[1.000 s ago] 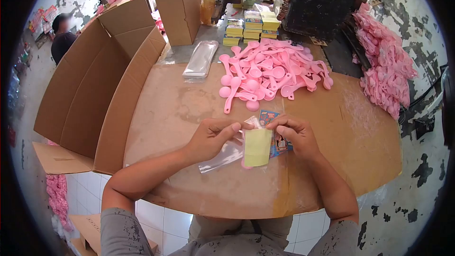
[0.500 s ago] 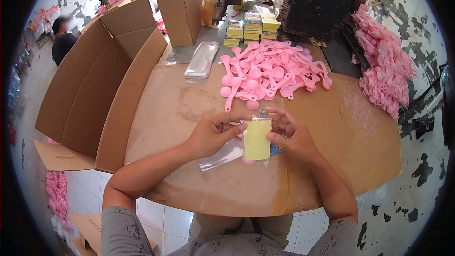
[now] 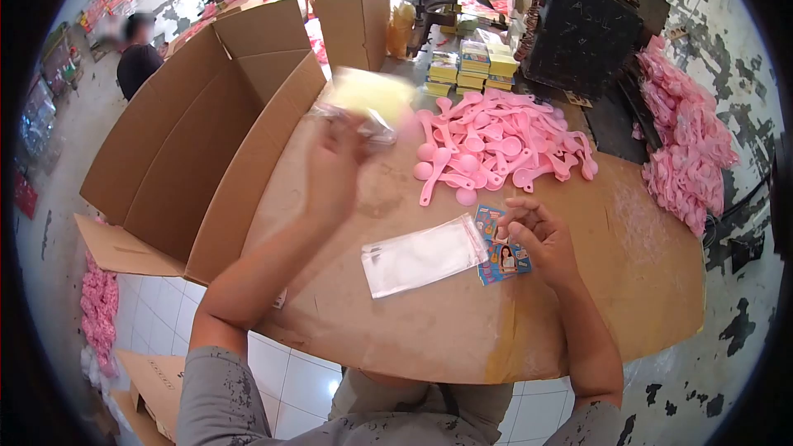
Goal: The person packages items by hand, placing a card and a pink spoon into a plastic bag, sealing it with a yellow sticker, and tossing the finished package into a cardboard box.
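My left hand (image 3: 334, 165), blurred by motion, grips a clear plastic packet (image 3: 369, 97) with a pale yellow card in it. A pink tint shows at the packet's right end. The hand is raised near the inner wall of the large open carton. My right hand (image 3: 543, 241) hovers by a few blue printed cards (image 3: 489, 271), loosely curled with thumb and fingers apart and nothing visible between them. Left of these cards lies a clear plastic bag (image 3: 420, 258), possibly several stacked. Beyond both hands is a heap of pink plastic scoops (image 3: 500, 147).
A large open cardboard carton (image 3: 252, 144) stands at the left. Stacks of cards (image 3: 473, 66) sit behind the scoops, beside a dark metal box (image 3: 582, 41). Pink packets (image 3: 690, 144) are piled at the right. Two people are in the background.
My left hand has carried the packet away from my right hand, up and leftward toward the carton. My right hand has let go of it. The bag and printed cards are now uncovered.
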`<state>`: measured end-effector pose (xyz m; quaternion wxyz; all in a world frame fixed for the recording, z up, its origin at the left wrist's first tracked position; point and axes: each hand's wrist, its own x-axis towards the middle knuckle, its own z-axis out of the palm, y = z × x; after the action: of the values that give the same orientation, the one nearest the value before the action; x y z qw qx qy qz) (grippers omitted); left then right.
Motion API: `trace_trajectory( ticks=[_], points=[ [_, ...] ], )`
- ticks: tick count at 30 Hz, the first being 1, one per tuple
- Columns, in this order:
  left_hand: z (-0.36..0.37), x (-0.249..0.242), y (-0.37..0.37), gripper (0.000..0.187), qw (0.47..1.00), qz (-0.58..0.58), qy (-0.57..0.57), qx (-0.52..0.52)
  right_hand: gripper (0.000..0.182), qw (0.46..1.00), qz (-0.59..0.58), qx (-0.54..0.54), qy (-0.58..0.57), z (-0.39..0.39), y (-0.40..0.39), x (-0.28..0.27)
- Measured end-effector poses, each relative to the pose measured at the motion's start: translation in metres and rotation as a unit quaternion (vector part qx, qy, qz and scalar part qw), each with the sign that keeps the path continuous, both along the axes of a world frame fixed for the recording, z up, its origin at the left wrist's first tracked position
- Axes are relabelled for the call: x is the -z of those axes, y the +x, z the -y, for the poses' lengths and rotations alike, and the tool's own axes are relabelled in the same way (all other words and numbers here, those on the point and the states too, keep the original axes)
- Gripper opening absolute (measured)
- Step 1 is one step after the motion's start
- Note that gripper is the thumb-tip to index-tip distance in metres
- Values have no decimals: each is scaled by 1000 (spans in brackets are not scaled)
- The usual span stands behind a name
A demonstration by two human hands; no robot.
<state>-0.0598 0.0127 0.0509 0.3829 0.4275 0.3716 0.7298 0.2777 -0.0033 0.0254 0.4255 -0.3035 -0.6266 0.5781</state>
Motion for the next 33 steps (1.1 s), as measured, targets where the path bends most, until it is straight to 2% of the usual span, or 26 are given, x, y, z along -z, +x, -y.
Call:
trace_trajectory(
  ticks=[1, 2, 3, 5, 6, 8, 9, 10, 13, 17, 19, 20, 22, 23, 25, 28, 31, 33],
  points=[
    [-4, -31, -5, 50, 995, 88, 55, -1, 42, 1000, 7, 7, 3, -2, 3, 2],
    [-6, -45, -13, 60, 991, 116, 61, -31, 40, 999, 42, 24, 20, -4, 5, 3],
    [-8, -43, -17, 61, 992, 118, 42, -22, 37, 995, 76, 43, 39, -6, 6, 4],
    [-21, -18, -26, 63, 992, 123, 3, -3, 33, 978, 162, 76, 111, -8, 7, 2],
    [-26, 14, -30, 50, 994, 97, -17, 51, 32, 959, 215, 88, 165, -10, 8, -4],
    [-11, 40, -1, 42, 976, -135, -152, 79, 30, 918, 304, 89, 239, -11, 14, -11],
    [2, 39, 17, 37, 944, -276, -140, 114, 31, 901, 338, 78, 260, -11, 18, -13],
    [16, 33, 31, 33, 891, -410, -126, 148, 31, 882, 372, 67, 280, -11, 22, -14],
    [35, 40, 47, 34, 792, -597, 80, 101, 33, 871, 409, 0, 274, -12, 32, -21],
    [38, 47, 49, 36, 796, -583, 73, 148, 35, 892, 398, -32, 214, -18, 38, -15],
    [39, 48, 50, 38, 832, -530, 37, 161, 37, 905, 374, -46, 198, -20, 38, -11],
    [39, 47, 51, 38, 849, -502, 19, 166, 38, 910, 365, -8, 197, -19, 36, -11],
    [43, 35, 54, 39, 846, -501, -46, 176, 39, 915, 346, 69, 194, -15, 28, -14],
    [44, 32, 55, 40, 843, -500, -79, 182, 39, 900, 367, 75, 223, -15, 28, -11],
    [43, 42, 55, 44, 856, -479, -74, 181, 39, 865, 408, 85, 279, -16, 28, -3],
    [41, 39, 52, 42, 865, -448, -100, 202, 37, 868, 403, 82, 279, -18, 29, -3],
    [43, 35, 53, 30, 876, -426, -88, 208, 31, 924, 327, 63, 186, -26, 34, 4],
    [42, 35, 52, 22, 870, -450, -45, 195, 27, 938, 316, 84, 110, -29, 38, 2]
  ],
)
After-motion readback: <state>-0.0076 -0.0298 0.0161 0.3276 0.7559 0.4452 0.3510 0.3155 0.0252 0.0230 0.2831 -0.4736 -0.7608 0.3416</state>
